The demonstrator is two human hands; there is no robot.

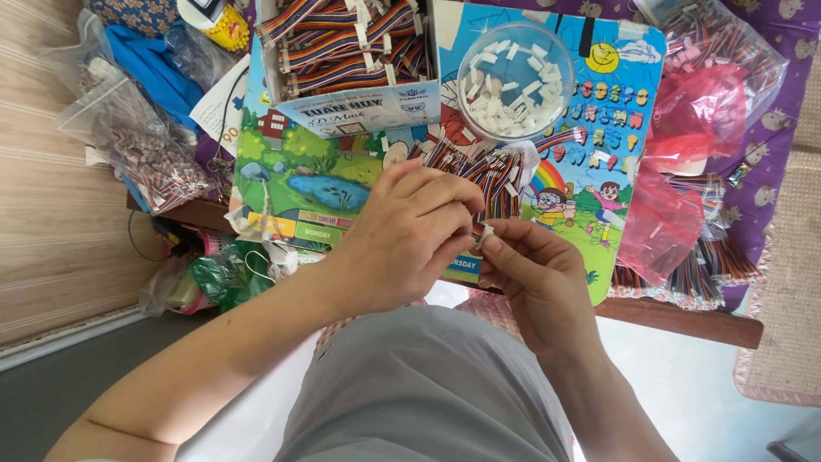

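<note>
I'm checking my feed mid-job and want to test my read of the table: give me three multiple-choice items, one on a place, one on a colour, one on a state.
1. Where does the clear round bowl of small white pieces stand?
A. on the colourful cartoon board
B. on the floor
C. inside the cardboard box

2. What colour are the plastic bags at the picture's right?
A. blue
B. red
C. yellow

3. What is the right hand doing?
A. lying flat and open
B. pinching a small white piece at its fingertips
C. lifting the bowl

Answers:
1 A, the bowl sits on the board's upper part, beside the cardboard box of striped wire bundles.
2 B, both bags are translucent red.
3 B, the piece sits in its grip, close to the left hand, by the wire bundle.
</note>
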